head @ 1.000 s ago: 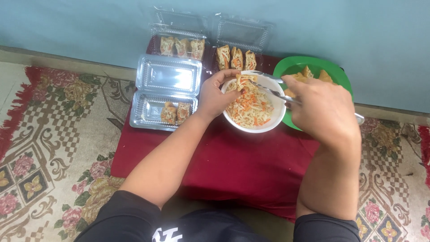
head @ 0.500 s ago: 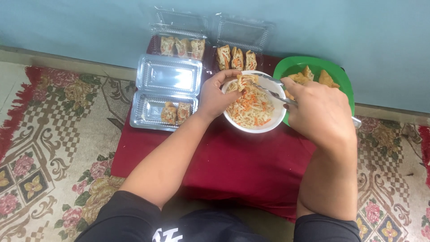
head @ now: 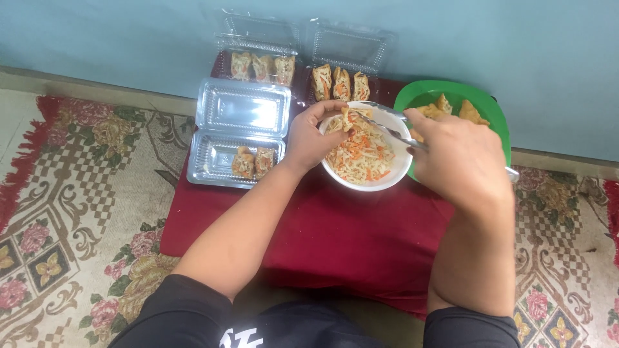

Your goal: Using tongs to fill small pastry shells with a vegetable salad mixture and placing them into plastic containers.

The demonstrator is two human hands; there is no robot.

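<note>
The left hand (head: 311, 136) reached over the near-left rim of a round white bowl (head: 361, 183) of shredded pale and orange vegetable filling, its fingers pinched together on a small split piece of fried tofu (head: 349, 118) held above the bowl. The right hand (head: 459, 160) was closed around metal tongs (head: 387, 122), whose tips pointed left and met the tofu piece over the filling. The bowl stood on a dark red cloth-covered tabletop (head: 335, 238), touching a green plastic plate (head: 496, 122) on its right that carried more fried tofu triangles (head: 465, 111).

Left of the bowl lay an open clear plastic clamshell box (head: 219, 151) with two stuffed pieces (head: 253, 161) in its lower half. Along the far edge, against a blue wall (head: 116, 38), two more open clear boxes each held a row of three stuffed pieces (head: 261, 66) (head: 340, 82). A patterned floral rug (head: 71, 212) covered the floor around the tabletop.
</note>
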